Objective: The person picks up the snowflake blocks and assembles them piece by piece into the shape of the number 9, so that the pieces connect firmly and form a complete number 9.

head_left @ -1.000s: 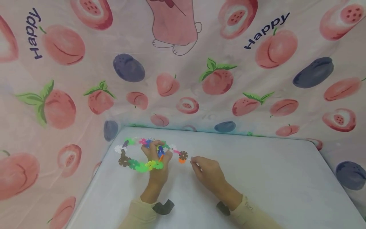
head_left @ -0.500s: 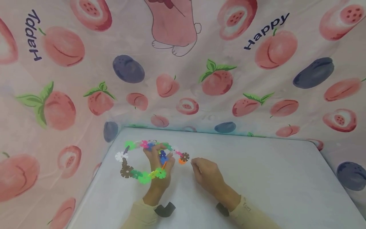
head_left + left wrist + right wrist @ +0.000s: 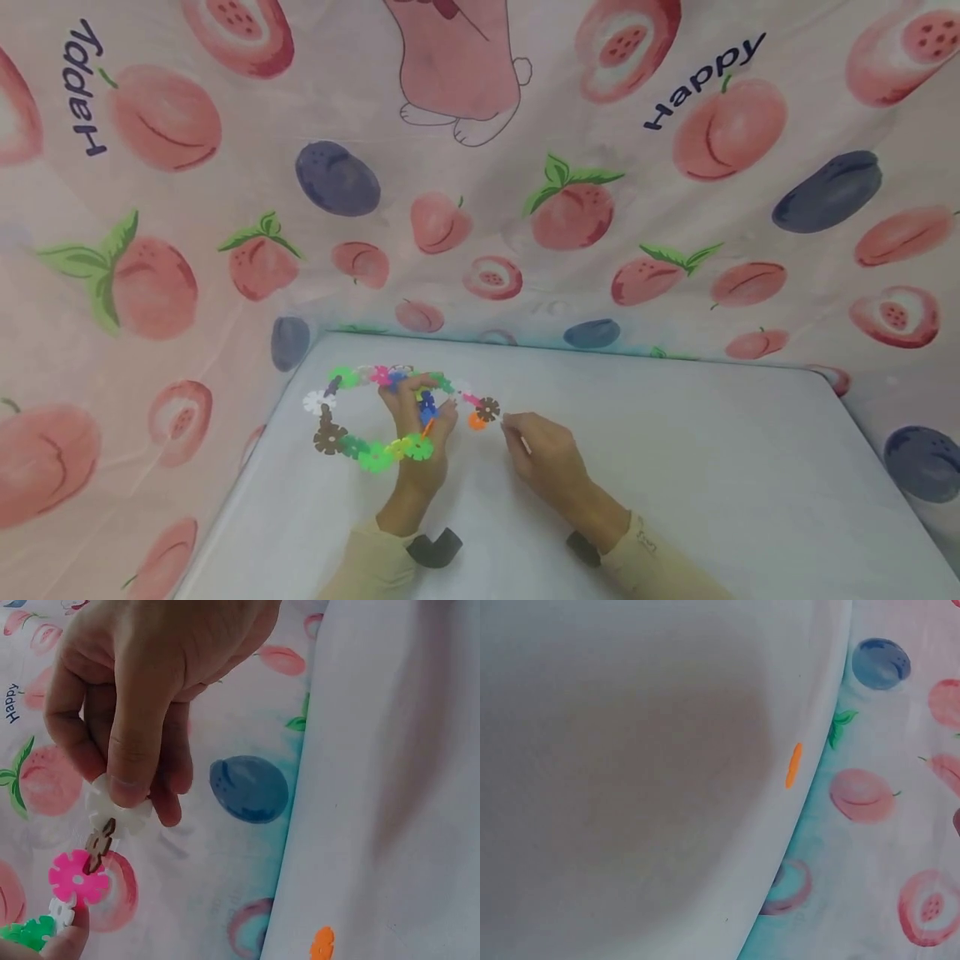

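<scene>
A chain of plastic snowflake discs (image 3: 376,457) in green, brown, white, yellow, blue and pink hangs in a loop about my left hand (image 3: 420,442). That hand pinches the chain near a green disc (image 3: 34,932) and a small white disc (image 3: 61,911). My right hand (image 3: 551,450) holds the white end disc (image 3: 120,814) between thumb and fingers. Between the hands run a brown disc (image 3: 98,846) and a pink disc (image 3: 78,877), joined edge to edge. Part of the loop is hidden behind the left fingers. Neither hand appears in the right wrist view.
A single orange disc (image 3: 793,765) lies on the white table (image 3: 712,467) near its back edge. Behind and to the sides hangs a pink cloth (image 3: 480,175) printed with fruit. Dark bands (image 3: 435,547) show at both wrists.
The left hand has shifted slightly right and the loop has swung, dipping and then rising a little. The right hand has stayed almost in place, still pinching the white disc.
</scene>
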Demonstrator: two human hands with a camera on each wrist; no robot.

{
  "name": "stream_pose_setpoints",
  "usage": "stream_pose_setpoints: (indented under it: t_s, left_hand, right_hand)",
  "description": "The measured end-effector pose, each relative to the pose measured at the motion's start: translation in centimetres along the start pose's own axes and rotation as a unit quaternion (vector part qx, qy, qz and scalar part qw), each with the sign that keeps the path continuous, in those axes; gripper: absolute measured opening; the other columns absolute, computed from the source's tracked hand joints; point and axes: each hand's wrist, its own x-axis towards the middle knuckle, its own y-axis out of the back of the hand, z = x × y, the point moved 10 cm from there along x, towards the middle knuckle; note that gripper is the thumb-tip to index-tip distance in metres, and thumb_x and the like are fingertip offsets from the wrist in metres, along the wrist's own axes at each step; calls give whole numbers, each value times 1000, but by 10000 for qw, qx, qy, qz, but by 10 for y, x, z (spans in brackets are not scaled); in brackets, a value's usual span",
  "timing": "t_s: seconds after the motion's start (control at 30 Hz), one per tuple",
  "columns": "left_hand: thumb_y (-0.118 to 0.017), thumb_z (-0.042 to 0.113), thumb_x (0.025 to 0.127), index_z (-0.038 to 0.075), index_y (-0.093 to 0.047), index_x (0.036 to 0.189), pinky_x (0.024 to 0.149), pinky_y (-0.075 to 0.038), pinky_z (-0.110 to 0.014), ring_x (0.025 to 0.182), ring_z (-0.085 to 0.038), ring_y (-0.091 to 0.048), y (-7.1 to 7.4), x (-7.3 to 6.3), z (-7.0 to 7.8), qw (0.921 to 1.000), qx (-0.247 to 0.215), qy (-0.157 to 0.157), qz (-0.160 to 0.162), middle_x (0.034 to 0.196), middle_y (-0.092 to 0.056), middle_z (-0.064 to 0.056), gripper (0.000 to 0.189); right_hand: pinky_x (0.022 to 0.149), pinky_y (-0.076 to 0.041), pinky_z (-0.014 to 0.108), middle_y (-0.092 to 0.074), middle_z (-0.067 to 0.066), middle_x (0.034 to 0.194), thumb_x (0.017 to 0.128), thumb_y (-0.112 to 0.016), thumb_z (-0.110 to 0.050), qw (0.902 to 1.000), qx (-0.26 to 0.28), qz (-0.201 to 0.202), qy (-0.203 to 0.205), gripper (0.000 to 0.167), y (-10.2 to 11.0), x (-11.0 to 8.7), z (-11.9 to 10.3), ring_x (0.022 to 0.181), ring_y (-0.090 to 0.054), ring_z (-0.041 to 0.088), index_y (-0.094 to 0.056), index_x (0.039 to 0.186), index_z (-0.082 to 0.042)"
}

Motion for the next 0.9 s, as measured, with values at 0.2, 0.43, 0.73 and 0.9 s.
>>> stream_pose_setpoints:
  t_s: [0.2,0.43,0.73,0.9]
  left_hand:
    - [-60,-3,85,1,-50,112,110,-26,-48,129,-26,-36,8,7,-10,9991,-161,405,-5,128,-30,-16,29]
    - [-59,-5,84,-3,-50,112,107,-29,-36,125,-25,-38,25,15,-16,9986,-112,493,176,125,-31,-9,29]
    - [-60,-5,82,-8,-50,111,95,-32,-27,108,-19,-39,47,20,-10,9989,-110,119,451,118,-33,-4,31]
    - [-59,-6,82,-8,-50,110,94,-31,-27,108,-21,-38,51,22,-10,9989,-151,9,448,117,-34,-5,30]
  right_hand:
    - [73,-60,20,-78,2,92,77,-88,-7,9985,482,-252,-113,29,-10,-1,9,81,-75,11,-71,99,-7]
    - [74,-61,22,-78,-3,94,79,-89,-20,9809,1557,-867,-775,28,-29,5,37,80,-75,12,-73,101,-12]
    - [94,-56,37,-75,-8,103,88,-80,-34,9232,1232,-3066,-1963,23,-103,-1,72,101,-68,14,-76,107,-20]
    - [104,-50,45,-70,-2,108,88,-80,-30,8956,1052,-3665,-2292,28,-127,-7,84,109,-62,21,-75,112,-16]
